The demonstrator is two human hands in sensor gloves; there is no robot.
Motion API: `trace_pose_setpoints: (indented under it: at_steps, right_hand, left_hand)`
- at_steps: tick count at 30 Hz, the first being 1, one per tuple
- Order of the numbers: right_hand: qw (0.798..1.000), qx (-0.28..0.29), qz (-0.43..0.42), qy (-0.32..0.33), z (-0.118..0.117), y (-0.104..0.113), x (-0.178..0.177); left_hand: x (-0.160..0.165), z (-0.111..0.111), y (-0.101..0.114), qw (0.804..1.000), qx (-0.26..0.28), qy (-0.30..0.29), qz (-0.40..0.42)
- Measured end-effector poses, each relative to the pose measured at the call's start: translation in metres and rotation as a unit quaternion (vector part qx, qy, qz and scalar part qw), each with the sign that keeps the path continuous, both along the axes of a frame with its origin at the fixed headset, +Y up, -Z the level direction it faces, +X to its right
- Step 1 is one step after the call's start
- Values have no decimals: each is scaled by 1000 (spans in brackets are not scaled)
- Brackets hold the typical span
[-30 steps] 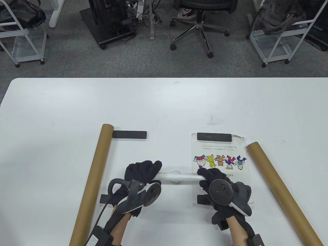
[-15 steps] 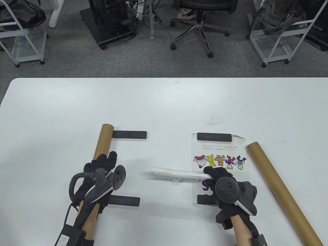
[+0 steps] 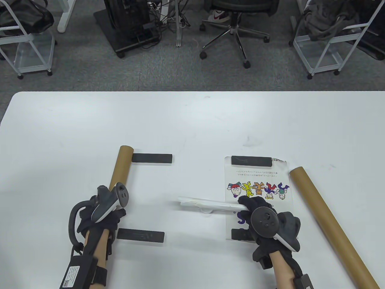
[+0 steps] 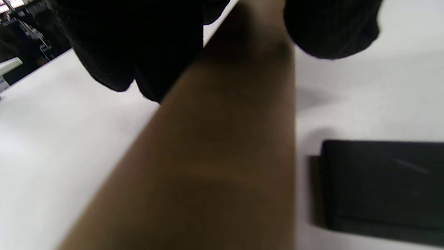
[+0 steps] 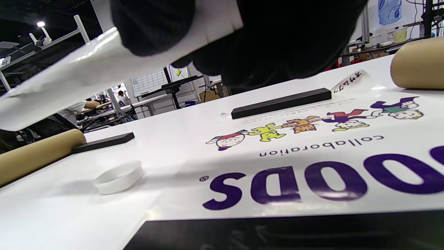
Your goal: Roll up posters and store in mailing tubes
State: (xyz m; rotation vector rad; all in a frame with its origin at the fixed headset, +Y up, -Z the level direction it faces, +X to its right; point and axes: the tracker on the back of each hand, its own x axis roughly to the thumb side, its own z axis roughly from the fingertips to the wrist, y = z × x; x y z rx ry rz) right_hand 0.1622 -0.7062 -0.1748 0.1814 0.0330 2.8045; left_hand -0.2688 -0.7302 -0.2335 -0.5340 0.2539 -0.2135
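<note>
I have my right hand [image 3: 264, 219] wrapped around one end of the rolled white paper poster [image 3: 207, 204], lifted off the white table [image 3: 192, 126] so its free end can go toward the left brown cardboard mailing tube [image 3: 120, 168], which lies near it on the table. My left hand [image 3: 102, 213] sits over that tube's middle, fingers [image 4: 138, 52] curled around either side (whether they truly clamp it, I cannot tell). The flat printed cartoon poster [image 3: 255, 180] stays pinned by black rectangular weight bars [image 3: 251, 160], waiting its turn.
</note>
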Motion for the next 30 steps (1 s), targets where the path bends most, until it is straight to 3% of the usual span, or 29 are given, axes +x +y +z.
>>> trace_pose_setpoints:
  at_steps: [3, 16, 24, 30]
  right_hand:
    - [1000, -2, 2, -3, 0, 0, 0]
    - [1000, -9, 10, -10, -2, -1, 0]
    - [1000, -9, 6, -15, -3, -1, 2]
    - [1000, -10, 3, -19, -5, -2, 4]
  left_hand:
    - [-2, -1, -9, 1000, 8, 6, -6]
    - [-7, 1, -9, 998, 47, -13, -28]
    - [-1, -1, 5, 993, 81, -44, -77]
    - [14, 2, 17, 984, 147, -73, -69]
